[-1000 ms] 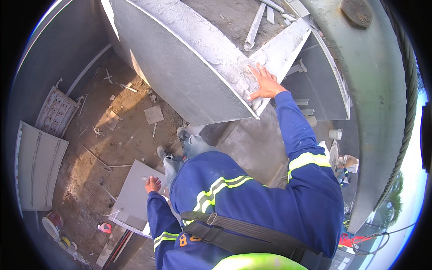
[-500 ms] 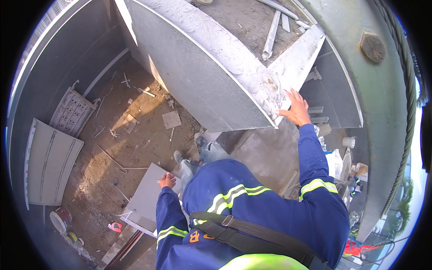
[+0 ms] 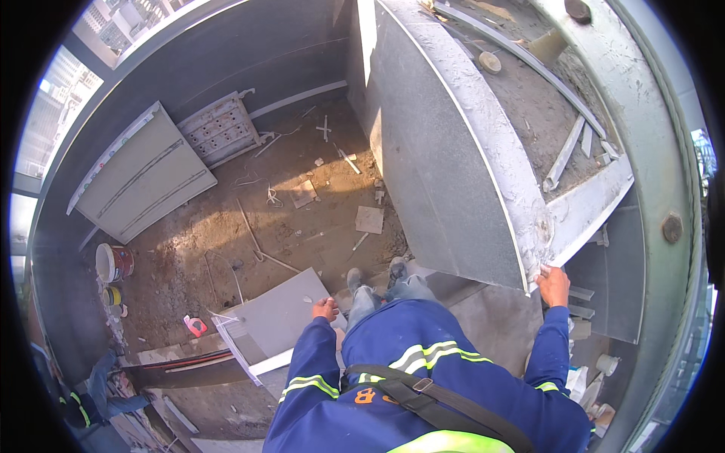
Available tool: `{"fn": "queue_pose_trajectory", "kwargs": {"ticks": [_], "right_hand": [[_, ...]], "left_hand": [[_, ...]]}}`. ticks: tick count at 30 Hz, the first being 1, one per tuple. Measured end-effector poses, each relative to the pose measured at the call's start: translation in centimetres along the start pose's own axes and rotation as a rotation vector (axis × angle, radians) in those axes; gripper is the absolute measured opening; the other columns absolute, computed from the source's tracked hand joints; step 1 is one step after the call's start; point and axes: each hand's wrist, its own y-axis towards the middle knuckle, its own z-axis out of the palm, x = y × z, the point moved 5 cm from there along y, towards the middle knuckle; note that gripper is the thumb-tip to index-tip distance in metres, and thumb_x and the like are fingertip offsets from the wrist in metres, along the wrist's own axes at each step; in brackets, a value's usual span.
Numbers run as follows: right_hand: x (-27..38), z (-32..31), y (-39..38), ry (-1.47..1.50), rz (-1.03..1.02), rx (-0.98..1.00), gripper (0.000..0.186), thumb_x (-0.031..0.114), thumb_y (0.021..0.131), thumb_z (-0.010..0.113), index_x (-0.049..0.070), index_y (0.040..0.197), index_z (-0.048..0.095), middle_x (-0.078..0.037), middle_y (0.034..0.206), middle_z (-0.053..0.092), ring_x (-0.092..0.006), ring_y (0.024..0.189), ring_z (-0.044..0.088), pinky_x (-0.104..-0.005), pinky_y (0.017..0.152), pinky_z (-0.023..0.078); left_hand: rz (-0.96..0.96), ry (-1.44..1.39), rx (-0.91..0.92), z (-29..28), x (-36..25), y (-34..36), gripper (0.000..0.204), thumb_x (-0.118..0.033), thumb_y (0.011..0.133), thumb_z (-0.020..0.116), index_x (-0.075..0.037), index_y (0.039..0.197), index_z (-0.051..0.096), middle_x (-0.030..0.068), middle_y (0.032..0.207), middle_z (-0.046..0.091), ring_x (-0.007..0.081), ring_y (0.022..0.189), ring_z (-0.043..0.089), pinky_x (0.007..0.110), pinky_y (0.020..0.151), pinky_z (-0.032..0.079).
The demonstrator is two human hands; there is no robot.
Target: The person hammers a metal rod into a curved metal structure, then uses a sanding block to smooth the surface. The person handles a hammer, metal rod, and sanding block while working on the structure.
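Observation:
My right hand (image 3: 553, 287) is at the near corner of a low partition wall (image 3: 445, 158), its fingers bent against the edge of the rough, white-smeared top ledge (image 3: 483, 113). My left hand (image 3: 325, 309) hangs at my side with the fingers curled in. Whether anything small is inside them I cannot make out. Beside and below that hand lies a large grey board (image 3: 283, 309) with a white edge. The partition's grey face curves away from me toward the back wall.
Leaning at the back left are a grooved panel (image 3: 147, 177) and a perforated board (image 3: 219, 128). A bucket (image 3: 115, 263), a pink-red object (image 3: 195, 325) and a square tile (image 3: 369, 220) are on the dirty floor. Another person (image 3: 106, 389) is at lower left; loose strips (image 3: 565, 153) lie behind the ledge.
My view has swung left, shifting the scene rightward and down. My right hand, spread on the ledge before, now has its fingers bent at the corner. The other person has come into view.

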Motion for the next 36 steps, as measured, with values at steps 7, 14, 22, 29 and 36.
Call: {"fn": "queue_pose_trajectory", "kwargs": {"ticks": [7,14,22,29,36], "right_hand": [[-1.3,0.0,-1.0,-0.106,0.029,0.047,0.04,0.023,0.094,0.071,0.0,0.127,0.073,-0.023,0.123,0.073,-0.0367,0.118,0.07,-0.042,0.104,0.051],[-0.2,-1.1,-0.9,0.046,-0.058,0.08,0.041,0.012,0.099,0.063,-0.006,0.135,0.066,-0.022,0.136,0.069,-0.0327,0.127,0.066,-0.0378,0.11,0.047],[16.6,2.5,-1.5,0.525,-0.603,0.176,0.045,0.003,0.1,0.064,0.0,0.144,0.061,-0.015,0.139,0.066,-0.0224,0.116,0.067,-0.0347,0.102,0.052],[30.6,19.1,-9.7,0.094,-0.72,0.87,0.063,0.005,0.092,0.075,0.007,0.151,0.054,-0.02,0.147,0.058,-0.0251,0.126,0.062,-0.0365,0.107,0.05],[33.8,32.5,-7.1,-0.666,-1.649,1.033,0.1,0.009,0.08,0.083,0.016,0.165,0.032,-0.028,0.167,0.029,-0.0382,0.16,0.018,-0.0453,0.126,0.03]], "left_hand": [[-0.063,0.03,-0.006,0.3,3.3,-1.5,0.052,-0.035,0.106,0.059,-0.003,0.146,0.055,0.0172,0.127,0.072,0.035,0.107,0.074,0.05,0.091,0.059],[0.041,0.08,-0.076,1.9,0.6,-0.6,0.04,-0.037,0.103,0.063,-0.004,0.124,0.073,0.0075,0.095,0.077,0.0177,0.079,0.073,0.035,0.07,0.059],[0.225,-0.044,-0.172,3.9,-0.9,-6.1,0.039,-0.04,0.099,0.064,-0.01,0.123,0.075,0.0072,0.102,0.079,0.0199,0.088,0.076,0.036,0.088,0.058],[0.006,-0.615,-0.394,7.1,14.9,-12.2,0.04,-0.041,0.103,0.063,-0.013,0.131,0.069,0.005,0.109,0.077,0.0147,0.086,0.073,0.033,0.076,0.059],[-0.345,-1.322,-0.471,26.2,27.9,-23.8,0.071,-0.062,0.101,0.058,-0.013,0.152,0.052,0.0104,0.144,0.063,0.0256,0.125,0.063,0.046,0.104,0.051]]}}
